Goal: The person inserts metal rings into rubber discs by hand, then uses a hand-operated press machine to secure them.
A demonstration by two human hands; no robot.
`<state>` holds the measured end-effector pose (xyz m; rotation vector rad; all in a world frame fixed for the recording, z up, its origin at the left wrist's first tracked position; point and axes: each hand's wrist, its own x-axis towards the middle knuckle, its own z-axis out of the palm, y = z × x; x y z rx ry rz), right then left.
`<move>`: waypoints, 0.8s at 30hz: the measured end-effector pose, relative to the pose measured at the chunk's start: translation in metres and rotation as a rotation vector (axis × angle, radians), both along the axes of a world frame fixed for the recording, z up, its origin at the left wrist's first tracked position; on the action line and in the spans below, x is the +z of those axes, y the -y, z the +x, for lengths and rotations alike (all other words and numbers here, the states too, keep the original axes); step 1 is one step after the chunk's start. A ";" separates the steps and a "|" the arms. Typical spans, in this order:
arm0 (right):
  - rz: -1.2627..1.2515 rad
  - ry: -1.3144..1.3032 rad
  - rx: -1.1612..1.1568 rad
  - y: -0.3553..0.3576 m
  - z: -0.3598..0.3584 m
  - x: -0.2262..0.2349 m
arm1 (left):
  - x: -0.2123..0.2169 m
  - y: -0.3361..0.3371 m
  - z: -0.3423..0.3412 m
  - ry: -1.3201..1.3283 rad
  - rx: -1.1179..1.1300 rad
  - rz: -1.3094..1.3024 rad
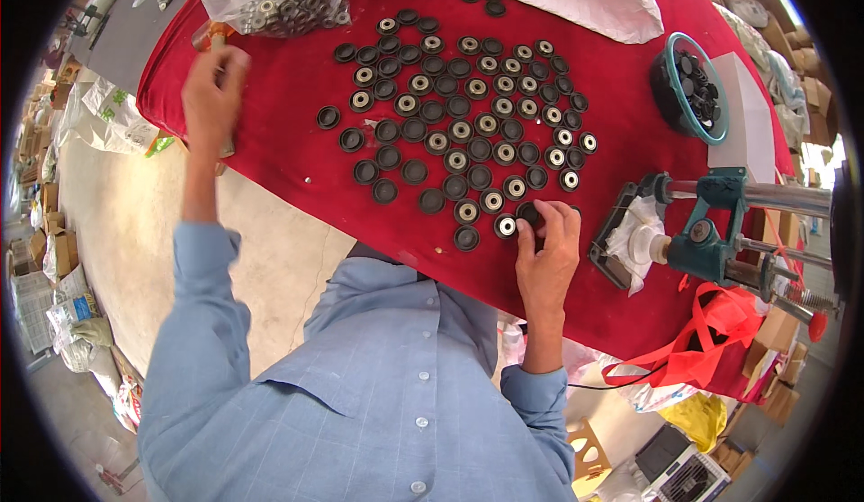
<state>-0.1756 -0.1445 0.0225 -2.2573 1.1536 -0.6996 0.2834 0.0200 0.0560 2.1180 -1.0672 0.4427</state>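
Note:
My left hand (214,97), at the table's left edge, has its fingers curled round the wooden handle of a mallet (214,36). The mallet's orange head shows beyond the fingers and the handle's end beside my wrist; the hand is slightly blurred. My right hand (551,245), near the front edge, pinches a round black cap (527,213) between thumb and fingers. Touching my thumb or just beside it is a black cap with a silver bearing (506,226). Many such round black caps (414,171) lie spread over the red cloth, some with silver bearings (491,200) in them.
A clear plastic bag of bearings (310,2) stands at the far left. On the right are a blue-rimmed bowl (670,61) of black parts and a green hand press (711,218) with white wrapping at its end. A red bag (720,335) hangs by the right edge.

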 end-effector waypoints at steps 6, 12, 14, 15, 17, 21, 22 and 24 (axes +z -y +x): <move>0.182 0.227 -0.121 -0.003 -0.005 0.001 | -0.016 -0.002 -0.194 -0.257 -0.363 0.098; -0.101 0.197 0.009 -0.015 0.003 0.001 | -0.041 -0.001 -0.220 -0.305 -0.389 0.175; -0.170 0.192 0.048 -0.017 0.008 -0.001 | -0.040 -0.001 -0.219 -0.289 -0.391 0.169; -0.151 0.173 0.072 -0.020 0.008 -0.003 | -0.040 -0.001 -0.219 -0.312 -0.393 0.184; -0.221 0.119 0.114 -0.023 0.007 -0.010 | -0.039 -0.001 -0.218 -0.331 -0.399 0.201; -0.233 0.070 0.133 -0.027 0.005 -0.008 | -0.038 -0.001 -0.222 -0.369 -0.380 0.138; -0.271 0.059 0.149 -0.029 0.004 -0.008 | -0.037 0.000 -0.223 -0.402 -0.375 0.098; -0.302 0.038 0.181 -0.033 0.001 -0.009 | -0.041 -0.004 -0.223 -0.437 -0.362 0.105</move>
